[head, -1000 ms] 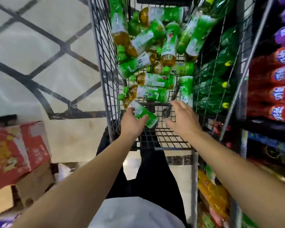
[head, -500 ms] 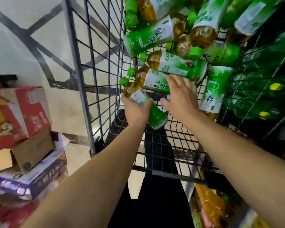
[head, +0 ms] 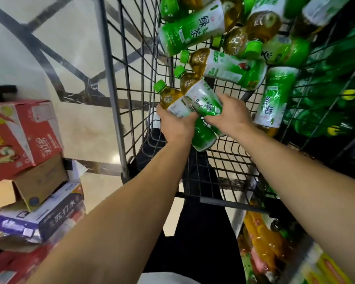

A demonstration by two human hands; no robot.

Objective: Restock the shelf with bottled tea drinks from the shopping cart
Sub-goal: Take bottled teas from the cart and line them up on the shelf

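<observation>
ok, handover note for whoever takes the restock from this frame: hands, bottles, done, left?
Left hand: shut on a tea bottle, green cap pointing away, inside the cart.
Right hand: shut on a second tea bottle lying beside the first.
Shopping cart: many more green tea bottles piled at its far end, one upright bottle by the right wall.
Done: two bottles gripped, neither clear of the cart.
Left: lift both out, shelve them, then the remaining pile.

Both forearms are bare from the elbows to the left hand [head: 173, 125] and right hand [head: 232, 117], with no sleeves, watch or rings showing. Below the hands, dark black trousers [head: 199, 232] cover the legs, and a white shirt hem [head: 168, 279] sits nearest the camera.
</observation>
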